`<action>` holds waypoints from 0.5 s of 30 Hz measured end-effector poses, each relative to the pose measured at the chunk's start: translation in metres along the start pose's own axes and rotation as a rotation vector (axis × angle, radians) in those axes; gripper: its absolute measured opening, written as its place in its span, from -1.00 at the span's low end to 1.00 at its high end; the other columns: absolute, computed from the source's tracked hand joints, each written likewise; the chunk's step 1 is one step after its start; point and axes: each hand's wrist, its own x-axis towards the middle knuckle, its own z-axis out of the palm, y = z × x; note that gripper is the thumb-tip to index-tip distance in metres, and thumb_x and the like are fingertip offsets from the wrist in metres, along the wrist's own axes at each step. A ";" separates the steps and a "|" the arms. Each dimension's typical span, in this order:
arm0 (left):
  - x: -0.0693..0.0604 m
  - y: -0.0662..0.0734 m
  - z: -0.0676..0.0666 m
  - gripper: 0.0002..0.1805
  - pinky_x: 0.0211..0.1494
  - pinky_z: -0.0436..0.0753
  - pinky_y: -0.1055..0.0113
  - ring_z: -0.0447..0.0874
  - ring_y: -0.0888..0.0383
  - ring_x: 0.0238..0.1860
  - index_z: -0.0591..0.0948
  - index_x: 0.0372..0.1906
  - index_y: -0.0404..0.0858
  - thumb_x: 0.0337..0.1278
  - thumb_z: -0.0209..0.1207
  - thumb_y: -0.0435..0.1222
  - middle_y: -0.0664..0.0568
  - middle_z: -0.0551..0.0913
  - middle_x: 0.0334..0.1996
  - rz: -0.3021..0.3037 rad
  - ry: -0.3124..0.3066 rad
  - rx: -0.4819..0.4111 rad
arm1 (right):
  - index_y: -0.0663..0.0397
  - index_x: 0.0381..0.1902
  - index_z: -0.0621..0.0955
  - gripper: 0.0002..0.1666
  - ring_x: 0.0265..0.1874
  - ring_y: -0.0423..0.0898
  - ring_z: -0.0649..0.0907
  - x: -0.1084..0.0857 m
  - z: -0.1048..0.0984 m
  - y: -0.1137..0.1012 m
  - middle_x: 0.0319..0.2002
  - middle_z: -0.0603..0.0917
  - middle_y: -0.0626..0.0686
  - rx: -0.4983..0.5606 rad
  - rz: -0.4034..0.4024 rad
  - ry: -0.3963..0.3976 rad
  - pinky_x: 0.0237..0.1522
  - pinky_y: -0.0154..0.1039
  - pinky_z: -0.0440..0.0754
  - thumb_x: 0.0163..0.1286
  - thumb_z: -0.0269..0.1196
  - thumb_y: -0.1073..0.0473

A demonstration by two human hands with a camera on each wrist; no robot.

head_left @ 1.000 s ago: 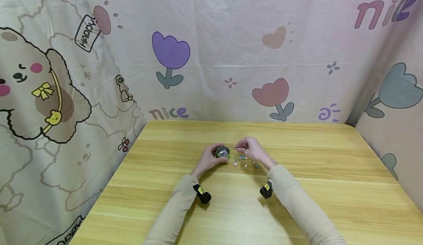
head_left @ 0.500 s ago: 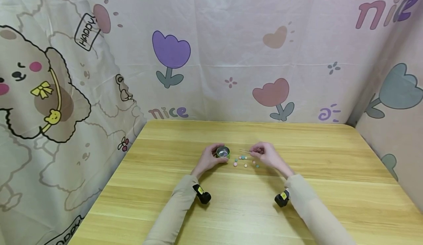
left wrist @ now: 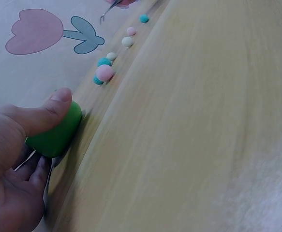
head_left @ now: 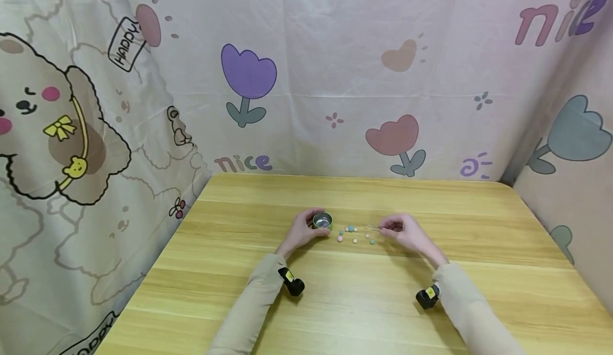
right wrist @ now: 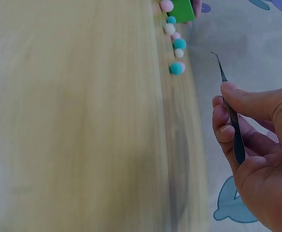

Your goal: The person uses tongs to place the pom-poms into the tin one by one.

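Note:
A small round tin, green outside and silver inside [head_left: 323,221], stands on the table with the left hand [head_left: 303,231] curled round its left side. In the left wrist view the thumb presses the green wall [left wrist: 63,133]. The right hand [head_left: 406,232] pinches dark metal tweezers [right wrist: 234,123] between thumb and fingers; their bent tips are apart, with nothing between them. Several small pompoms, such as a pink one [left wrist: 104,73] and a teal one [right wrist: 176,68], lie on the table between the tin and the right hand.
The wooden table [head_left: 335,302] reaches back to a patterned cloth [head_left: 325,67] hanging behind it, with more cloth at the left and right. A black camera sits on each wrist.
The right hand has moved away from the tin to the right, carrying the tweezers past the pompoms. The left hand and the tin stay in place.

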 end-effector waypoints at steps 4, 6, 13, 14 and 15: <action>0.000 0.000 0.000 -0.29 0.47 0.51 -0.01 0.57 -0.24 0.30 0.49 0.28 -0.47 -0.03 0.48 -0.43 -0.34 0.58 0.24 0.009 -0.004 0.009 | 0.34 -0.16 0.71 -0.81 -0.35 -0.15 0.68 -0.005 -0.004 0.004 -0.29 0.76 0.20 0.007 0.002 -0.013 -0.27 -0.44 0.69 0.30 0.35 0.32; 0.000 0.000 0.000 -0.29 0.47 0.51 -0.01 0.57 -0.24 0.30 0.49 0.29 -0.46 -0.03 0.48 -0.43 -0.33 0.58 0.24 0.004 -0.004 0.008 | 0.33 -0.17 0.71 -0.83 -0.35 -0.15 0.68 -0.008 -0.006 0.005 -0.29 0.76 0.20 0.009 0.008 -0.011 -0.27 -0.44 0.69 0.30 0.35 0.32; 0.000 0.002 0.000 -0.29 0.47 0.50 -0.01 0.56 -0.23 0.30 0.49 0.29 -0.44 -0.03 0.48 -0.43 -0.32 0.59 0.23 -0.014 -0.006 0.000 | 0.33 -0.16 0.71 -0.80 -0.37 -0.17 0.67 -0.014 -0.012 0.006 -0.29 0.76 0.22 0.014 0.023 -0.018 -0.32 -0.46 0.68 0.28 0.37 0.31; 0.000 0.002 0.000 -0.29 0.48 0.50 -0.01 0.56 -0.23 0.30 0.49 0.29 -0.44 -0.03 0.47 -0.44 -0.32 0.59 0.24 -0.016 -0.006 0.000 | 0.34 -0.16 0.71 -0.80 -0.38 -0.17 0.66 -0.014 -0.013 0.007 -0.29 0.76 0.22 0.014 0.025 -0.019 -0.32 -0.46 0.68 0.28 0.37 0.31; 0.000 0.002 0.000 -0.29 0.47 0.50 -0.02 0.56 -0.23 0.30 0.49 0.29 -0.45 -0.03 0.47 -0.43 -0.32 0.59 0.24 -0.014 -0.007 0.002 | 0.34 -0.17 0.71 -0.80 -0.38 -0.17 0.66 -0.015 -0.014 0.007 -0.29 0.76 0.22 0.015 0.025 -0.020 -0.33 -0.47 0.68 0.28 0.37 0.32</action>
